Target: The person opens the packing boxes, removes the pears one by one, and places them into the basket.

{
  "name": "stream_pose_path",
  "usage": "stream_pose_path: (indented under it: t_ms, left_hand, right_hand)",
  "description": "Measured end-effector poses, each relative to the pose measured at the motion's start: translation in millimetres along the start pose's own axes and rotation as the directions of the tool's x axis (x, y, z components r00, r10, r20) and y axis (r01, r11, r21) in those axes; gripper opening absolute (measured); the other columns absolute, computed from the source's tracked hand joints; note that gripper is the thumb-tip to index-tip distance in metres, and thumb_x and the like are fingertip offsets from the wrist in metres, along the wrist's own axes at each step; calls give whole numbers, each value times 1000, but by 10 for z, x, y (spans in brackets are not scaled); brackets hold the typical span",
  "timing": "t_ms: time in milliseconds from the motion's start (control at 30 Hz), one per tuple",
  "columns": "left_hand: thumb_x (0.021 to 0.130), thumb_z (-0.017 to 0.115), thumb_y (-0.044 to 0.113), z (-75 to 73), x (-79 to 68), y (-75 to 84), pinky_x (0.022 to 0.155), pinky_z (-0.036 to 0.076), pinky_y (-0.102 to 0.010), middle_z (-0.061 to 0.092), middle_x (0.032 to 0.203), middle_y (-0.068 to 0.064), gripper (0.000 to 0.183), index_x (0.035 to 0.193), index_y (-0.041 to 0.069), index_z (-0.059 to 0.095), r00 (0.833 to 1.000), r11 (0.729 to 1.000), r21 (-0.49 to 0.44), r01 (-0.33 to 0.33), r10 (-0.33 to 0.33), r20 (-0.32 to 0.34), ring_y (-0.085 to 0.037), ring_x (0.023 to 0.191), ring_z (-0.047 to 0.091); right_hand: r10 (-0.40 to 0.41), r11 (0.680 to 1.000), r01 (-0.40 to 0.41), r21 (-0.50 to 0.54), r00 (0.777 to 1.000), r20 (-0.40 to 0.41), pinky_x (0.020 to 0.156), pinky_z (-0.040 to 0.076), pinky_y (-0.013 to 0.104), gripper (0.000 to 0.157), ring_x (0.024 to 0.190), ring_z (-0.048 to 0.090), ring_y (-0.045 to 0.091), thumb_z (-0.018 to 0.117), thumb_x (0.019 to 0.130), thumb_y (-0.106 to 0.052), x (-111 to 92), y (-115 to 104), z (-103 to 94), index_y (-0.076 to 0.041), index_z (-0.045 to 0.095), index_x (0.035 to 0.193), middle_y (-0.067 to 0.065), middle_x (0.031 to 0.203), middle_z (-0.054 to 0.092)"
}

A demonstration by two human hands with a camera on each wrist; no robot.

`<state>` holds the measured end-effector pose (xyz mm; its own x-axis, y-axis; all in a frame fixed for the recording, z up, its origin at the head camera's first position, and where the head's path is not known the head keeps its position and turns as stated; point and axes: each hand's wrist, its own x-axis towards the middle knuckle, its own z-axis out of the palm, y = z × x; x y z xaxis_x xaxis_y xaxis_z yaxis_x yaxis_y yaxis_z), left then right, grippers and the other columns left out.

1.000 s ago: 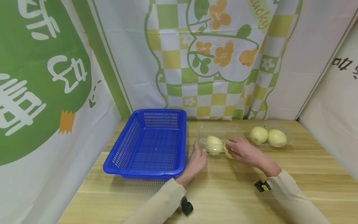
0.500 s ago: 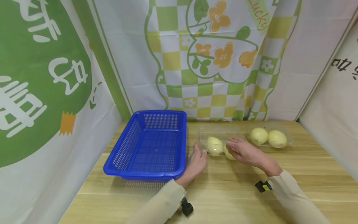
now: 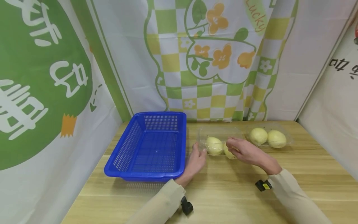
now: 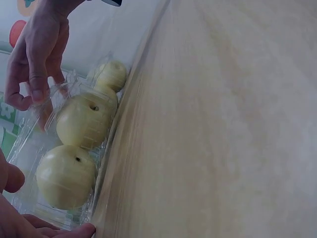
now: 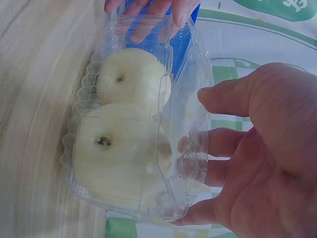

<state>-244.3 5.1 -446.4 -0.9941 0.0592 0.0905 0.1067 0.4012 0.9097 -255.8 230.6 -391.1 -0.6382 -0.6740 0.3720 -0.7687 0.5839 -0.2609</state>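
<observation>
A clear plastic clamshell box with two pale yellow pears inside lies on the table, right of the blue basket. The left pear shows whole through the plastic; the other pear is partly behind my right hand in the head view. My left hand holds the box's left end, fingers along its side and thumb at the front corner. My right hand pinches the plastic edge near the box's right end, thumb on one side and fingers on the other. Both pears sit behind the clear plastic in the right wrist view.
A blue perforated basket stands close to my left hand. At the back right, a second clear box holds two more pears. Printed curtains hang behind the wooden table.
My right fingers have shifted slightly, and a little more of the right pear shows. My left hand stays at the box's left end. The head view has tilted a little.
</observation>
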Motion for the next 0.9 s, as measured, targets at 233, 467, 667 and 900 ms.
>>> stream_pose_path:
  t_ms: [233, 467, 667, 900]
  left_hand:
    - [95, 46, 24, 6, 14, -17, 103, 32, -51, 45, 134, -26, 58, 144, 2, 24, 1000, 1000, 5, 3, -3, -8, -39, 125, 41]
    - [94, 40, 14, 8, 14, -28, 104, 32, -49, 41, 139, -24, 54, 144, 0, 25, 1000, 999, -31, 10, -10, 1, -37, 127, 39]
    - [96, 35, 12, 3, 26, -39, 109, 22, -49, 30, 146, -23, 54, 145, -2, 19, 999, 994, -104, 24, -22, 26, -36, 134, 28]
    - [94, 36, 8, 12, 26, -37, 110, 19, -48, 22, 149, -23, 58, 146, -2, 14, 999, 997, -79, 25, -23, 34, -36, 136, 23]
  right_hand:
    - [28, 999, -28, 31, 1000, 9, 51, 34, 18, 19, 59, 35, 1, 54, 90, 0, -23, 7, 4, -12, 42, 80, -5, 76, 38]
    - [78, 997, -78, 14, 997, 10, 50, 35, 19, 14, 55, 36, 1, 53, 92, -4, -42, 31, -26, -12, 46, 83, -3, 76, 45]
    - [116, 993, -117, 8, 992, 41, 55, 42, 22, 8, 58, 44, 3, 54, 93, -8, -45, 25, -69, -14, 50, 88, -2, 87, 55]
    - [104, 995, -104, 9, 994, 18, 57, 43, 22, 6, 58, 44, 4, 52, 94, -11, -25, 41, -75, -11, 51, 88, -1, 85, 58]
